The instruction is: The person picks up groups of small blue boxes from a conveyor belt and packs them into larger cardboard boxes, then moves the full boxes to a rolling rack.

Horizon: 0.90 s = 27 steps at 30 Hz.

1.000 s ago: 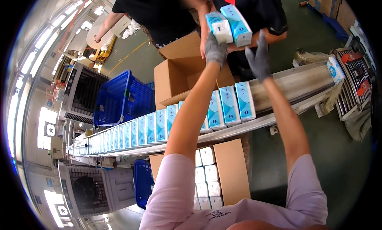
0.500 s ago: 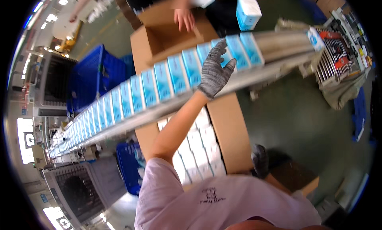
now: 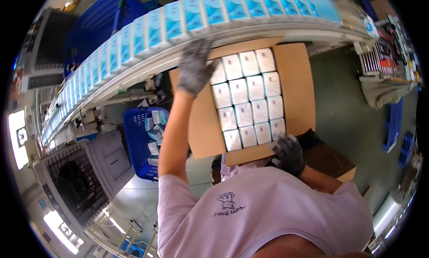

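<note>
An open cardboard box (image 3: 295,84) stands below the conveyor, filled with rows of white tissue packs (image 3: 250,101). My left hand (image 3: 195,67), in a grey glove, reaches out with fingers spread and rests at the box's far left corner, next to the outermost pack. My right hand (image 3: 289,153), also gloved, sits curled at the box's near edge beside the last row of packs. Whether it grips anything is hidden. A long line of blue-and-white packs (image 3: 187,14) runs along the conveyor (image 3: 147,64) just beyond the box.
A blue plastic crate (image 3: 136,146) with loose packs stands left of the box. A grey fan unit (image 3: 76,182) is at lower left. A wire rack with cloth (image 3: 384,70) stands at right, and a blue crate (image 3: 96,21) behind the conveyor.
My view has tipped down onto the box. My left hand has dropped from the packs on the conveyor to the box's far corner. My right hand has come in at the box's near edge.
</note>
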Each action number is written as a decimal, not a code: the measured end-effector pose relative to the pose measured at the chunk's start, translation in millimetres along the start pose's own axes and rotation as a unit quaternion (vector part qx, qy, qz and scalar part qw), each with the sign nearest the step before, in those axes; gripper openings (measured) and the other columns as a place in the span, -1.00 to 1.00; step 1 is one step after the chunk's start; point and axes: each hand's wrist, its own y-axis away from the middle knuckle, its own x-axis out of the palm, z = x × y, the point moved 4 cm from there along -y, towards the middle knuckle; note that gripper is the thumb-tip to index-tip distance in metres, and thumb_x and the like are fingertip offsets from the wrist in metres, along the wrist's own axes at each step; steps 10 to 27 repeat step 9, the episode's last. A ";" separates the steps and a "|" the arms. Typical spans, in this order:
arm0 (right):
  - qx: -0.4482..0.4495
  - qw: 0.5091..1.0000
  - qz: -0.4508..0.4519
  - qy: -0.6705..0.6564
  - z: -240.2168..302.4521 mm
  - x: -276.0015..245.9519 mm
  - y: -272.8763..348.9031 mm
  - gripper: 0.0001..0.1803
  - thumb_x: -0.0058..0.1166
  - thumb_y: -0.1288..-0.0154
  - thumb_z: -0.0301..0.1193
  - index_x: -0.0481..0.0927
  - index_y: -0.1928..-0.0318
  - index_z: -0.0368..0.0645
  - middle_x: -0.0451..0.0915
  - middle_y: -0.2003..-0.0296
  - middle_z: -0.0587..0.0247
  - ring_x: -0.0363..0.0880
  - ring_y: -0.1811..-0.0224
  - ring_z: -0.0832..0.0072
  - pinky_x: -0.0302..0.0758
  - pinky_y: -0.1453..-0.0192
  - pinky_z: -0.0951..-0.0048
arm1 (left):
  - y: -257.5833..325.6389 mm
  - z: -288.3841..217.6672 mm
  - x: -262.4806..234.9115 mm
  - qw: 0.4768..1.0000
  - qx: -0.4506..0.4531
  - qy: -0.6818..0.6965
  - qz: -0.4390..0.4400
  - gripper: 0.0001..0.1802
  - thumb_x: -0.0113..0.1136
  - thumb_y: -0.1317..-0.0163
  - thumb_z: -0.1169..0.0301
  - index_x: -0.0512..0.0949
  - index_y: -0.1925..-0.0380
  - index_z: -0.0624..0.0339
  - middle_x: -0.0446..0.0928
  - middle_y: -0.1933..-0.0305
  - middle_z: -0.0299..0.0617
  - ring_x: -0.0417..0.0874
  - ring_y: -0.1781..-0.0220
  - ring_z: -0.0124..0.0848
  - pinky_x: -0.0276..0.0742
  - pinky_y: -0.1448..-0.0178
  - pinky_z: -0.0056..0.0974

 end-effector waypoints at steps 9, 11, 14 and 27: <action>0.009 0.979 -0.188 0.083 -51.5 99.0 -120.3 -0.15 -0.08 -0.09 0.13 -0.02 -0.29 0.01 -0.10 -0.28 -0.15 -0.18 -0.33 -0.10 -0.25 -0.26 -0.25 | 137.3 -14.4 75.7 0.980 -0.036 0.043 0.191 -0.47 0.02 -0.09 0.08 0.39 -0.02 0.13 0.29 -0.17 -0.03 0.26 -0.23 -0.18 0.11 -0.30 -0.18; 0.009 0.979 -0.188 0.083 -51.5 99.0 -120.3 -0.15 -0.08 -0.09 0.13 -0.02 -0.29 0.01 -0.10 -0.28 -0.15 -0.18 -0.33 -0.10 -0.25 -0.26 -0.25 | 137.3 -14.4 75.7 0.980 -0.036 0.043 0.191 -0.47 0.02 -0.09 0.08 0.39 -0.02 0.13 0.29 -0.17 -0.03 0.26 -0.23 -0.18 0.11 -0.30 -0.18; 0.009 0.979 -0.188 0.083 -51.5 99.0 -120.3 -0.15 -0.08 -0.09 0.13 -0.02 -0.29 0.01 -0.10 -0.28 -0.15 -0.18 -0.33 -0.10 -0.25 -0.26 -0.25 | 137.3 -14.4 75.7 0.980 -0.036 0.043 0.191 -0.47 0.02 -0.09 0.08 0.39 -0.02 0.13 0.29 -0.17 -0.03 0.26 -0.23 -0.18 0.11 -0.30 -0.18; 0.009 0.979 -0.188 0.083 -51.5 99.0 -120.3 -0.15 -0.08 -0.09 0.13 -0.02 -0.29 0.01 -0.10 -0.28 -0.15 -0.18 -0.33 -0.10 -0.25 -0.26 -0.25 | 137.3 -14.4 75.7 0.980 -0.036 0.043 0.191 -0.47 0.02 -0.09 0.08 0.39 -0.02 0.13 0.29 -0.17 -0.03 0.26 -0.23 -0.18 0.11 -0.30 -0.18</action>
